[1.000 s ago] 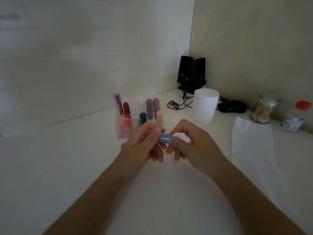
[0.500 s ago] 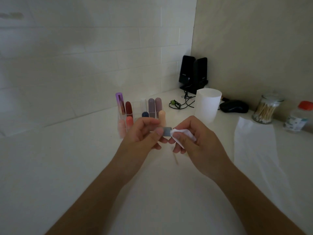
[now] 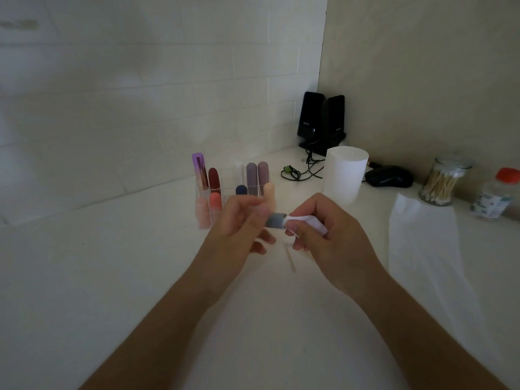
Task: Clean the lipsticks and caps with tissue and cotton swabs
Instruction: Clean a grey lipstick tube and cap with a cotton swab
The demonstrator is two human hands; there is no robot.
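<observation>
Between the two hands, above the counter (image 3: 112, 277), the grey lipstick tube (image 3: 275, 220) lies with its long axis running left to right. The left hand (image 3: 239, 223) pinches its left end. Its right end meets the wad of tissue (image 3: 305, 220) gripped by the right hand (image 3: 334, 237). Any wiping stroke will likely run along that axis. A cotton swab (image 3: 291, 258) lies on the counter just below.

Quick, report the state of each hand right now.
Left hand: closed, pinching a short grey-blue cylindrical lipstick piece.
Right hand: closed, holding a crumpled white tissue wad against that piece's end.
</observation>
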